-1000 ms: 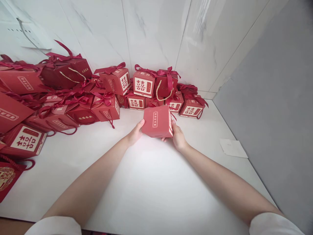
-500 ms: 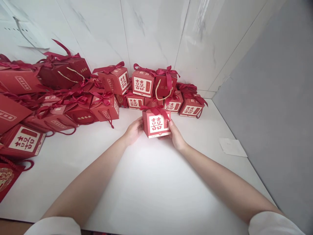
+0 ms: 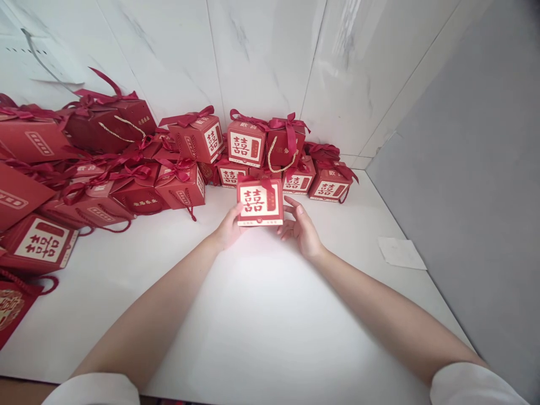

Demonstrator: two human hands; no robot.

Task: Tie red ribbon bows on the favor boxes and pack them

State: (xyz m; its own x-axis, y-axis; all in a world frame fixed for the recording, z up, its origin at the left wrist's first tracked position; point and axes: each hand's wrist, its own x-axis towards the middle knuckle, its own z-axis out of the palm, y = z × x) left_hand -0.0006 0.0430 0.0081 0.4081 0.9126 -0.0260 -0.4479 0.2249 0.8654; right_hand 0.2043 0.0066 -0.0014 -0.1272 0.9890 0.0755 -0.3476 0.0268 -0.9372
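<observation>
Box between left hand, pinching its side, and right hand, spread beside it

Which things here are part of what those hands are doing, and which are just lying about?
Being handled:
held red box
left hand, gripping the box's side
right hand, fingers apart beside it; contact unclear

Lying about, though the boxes look related:
other ribboned boxes
flat white sheet
</observation>
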